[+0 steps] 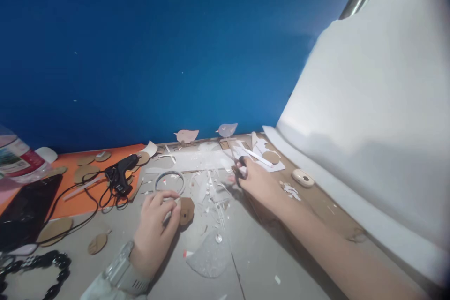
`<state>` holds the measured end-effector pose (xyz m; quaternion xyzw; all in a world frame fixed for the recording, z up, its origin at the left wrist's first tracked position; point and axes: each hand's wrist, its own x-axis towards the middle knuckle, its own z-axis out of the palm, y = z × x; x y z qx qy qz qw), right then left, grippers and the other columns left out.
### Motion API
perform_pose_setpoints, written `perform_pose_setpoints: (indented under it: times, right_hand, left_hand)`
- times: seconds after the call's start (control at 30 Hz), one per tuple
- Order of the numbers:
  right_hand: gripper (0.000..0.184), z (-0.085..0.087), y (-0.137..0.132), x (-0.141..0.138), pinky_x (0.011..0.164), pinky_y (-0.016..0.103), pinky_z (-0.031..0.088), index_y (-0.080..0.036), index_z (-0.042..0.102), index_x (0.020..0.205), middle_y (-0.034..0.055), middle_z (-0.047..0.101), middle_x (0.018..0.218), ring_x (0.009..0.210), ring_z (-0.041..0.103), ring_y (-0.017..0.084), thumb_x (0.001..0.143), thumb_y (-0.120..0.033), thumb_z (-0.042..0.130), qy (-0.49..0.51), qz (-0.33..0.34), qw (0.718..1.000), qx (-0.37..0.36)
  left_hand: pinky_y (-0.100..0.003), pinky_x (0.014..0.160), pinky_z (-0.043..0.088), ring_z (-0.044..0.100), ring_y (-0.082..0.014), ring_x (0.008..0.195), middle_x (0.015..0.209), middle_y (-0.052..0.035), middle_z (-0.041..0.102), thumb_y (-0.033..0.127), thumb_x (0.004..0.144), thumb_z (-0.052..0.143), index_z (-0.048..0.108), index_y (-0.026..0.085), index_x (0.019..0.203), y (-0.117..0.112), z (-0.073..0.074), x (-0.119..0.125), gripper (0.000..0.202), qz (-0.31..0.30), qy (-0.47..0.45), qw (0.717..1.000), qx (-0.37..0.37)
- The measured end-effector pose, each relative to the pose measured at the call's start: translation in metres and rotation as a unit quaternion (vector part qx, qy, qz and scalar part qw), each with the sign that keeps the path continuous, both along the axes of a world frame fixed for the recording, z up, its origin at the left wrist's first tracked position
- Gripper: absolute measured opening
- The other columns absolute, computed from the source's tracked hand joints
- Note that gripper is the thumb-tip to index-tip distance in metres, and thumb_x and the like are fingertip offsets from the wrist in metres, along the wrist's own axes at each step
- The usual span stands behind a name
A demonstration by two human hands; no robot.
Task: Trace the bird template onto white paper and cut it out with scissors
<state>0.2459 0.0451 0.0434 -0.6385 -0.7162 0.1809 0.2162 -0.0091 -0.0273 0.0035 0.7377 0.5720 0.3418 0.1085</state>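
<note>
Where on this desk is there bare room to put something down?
The barest patch is the grey table between the clear plastic scrap and the right forearm. A smaller one lies between the left hand and the black cable. Paper scraps crowd the middle.

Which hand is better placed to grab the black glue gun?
Left, likely: left hand lies nearer the glue gun, though it holds a cardboard piece; right hand holds the scissors.

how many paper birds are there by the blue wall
2. One paper bird stands against the blue wall left of centre; the other stands just right of it, beyond the right hand and its scissors. Others may lie hidden among the scraps.
</note>
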Motion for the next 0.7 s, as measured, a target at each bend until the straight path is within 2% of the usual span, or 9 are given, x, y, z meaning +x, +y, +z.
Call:
perform_pose_setpoints:
  times: [0.13,0.33,0.4,0.5,0.6,0.7]
  right_hand:
    - [0.021,-0.009,0.021,0.015,0.059,0.026,0.030,-0.015,0.053,0.092,0.0107,0.062,0.087,0.081,0.056,0.023,0.076,-0.025,0.061,-0.083,-0.035,0.995,0.037]
    - [0.017,-0.023,0.020,0.022,0.059,0.026,0.029,-0.017,0.052,0.095,0.0086,0.062,0.087,0.079,0.056,0.022,0.080,-0.024,0.052,-0.127,-0.020,0.991,0.050]
    - [0.016,-0.025,0.019,0.026,0.059,0.025,0.029,-0.018,0.051,0.096,0.0083,0.062,0.088,0.079,0.056,0.021,0.080,-0.023,0.050,-0.134,-0.017,0.990,0.051]
    - [0.015,-0.026,0.018,0.031,0.059,0.025,0.029,-0.018,0.049,0.094,0.0076,0.062,0.087,0.080,0.055,0.021,0.080,-0.022,0.049,-0.144,-0.009,0.988,0.058]
    - [0.015,-0.026,0.015,0.030,0.059,0.024,0.029,-0.019,0.048,0.093,0.0064,0.061,0.086,0.080,0.055,0.021,0.078,-0.020,0.049,-0.151,-0.001,0.987,0.062]
    - [0.017,-0.027,0.014,0.029,0.057,0.024,0.028,-0.019,0.049,0.094,0.0062,0.061,0.085,0.079,0.055,0.020,0.077,-0.020,0.050,-0.157,0.002,0.986,0.063]
  left_hand:
    - [-0.040,0.085,0.038,0.052,-0.0225,0.091,0.094,-0.0057,0.060,0.030,0.085,0.044,0.055,0.019,0.061,0.008,-0.006,-0.007,0.029,0.058,0.038,0.997,0.022]
    - [-0.041,0.084,0.039,0.051,-0.0227,0.091,0.097,-0.0057,0.058,0.033,0.085,0.044,0.055,0.020,0.063,0.010,-0.011,-0.007,0.028,0.083,0.022,0.996,-0.004]
    - [-0.043,0.086,0.038,0.050,-0.0239,0.095,0.098,-0.0061,0.058,0.033,0.085,0.045,0.055,0.020,0.069,0.010,-0.012,-0.008,0.022,0.083,0.011,0.996,0.003]
    - [-0.045,0.090,0.037,0.049,-0.0250,0.103,0.104,-0.0079,0.056,0.031,0.084,0.047,0.052,0.020,0.090,0.011,-0.015,-0.009,0.013,0.081,-0.006,0.995,0.052]
    - [-0.046,0.094,0.035,0.046,-0.0251,0.109,0.110,-0.0092,0.053,0.031,0.085,0.047,0.045,0.021,0.106,0.010,-0.016,-0.009,0.023,0.074,-0.001,0.994,0.081]
    - [-0.049,0.095,0.034,0.044,-0.0271,0.112,0.116,-0.0090,0.050,0.038,0.081,0.052,0.047,0.022,0.107,0.008,-0.015,-0.005,0.030,0.073,0.042,0.995,0.058]
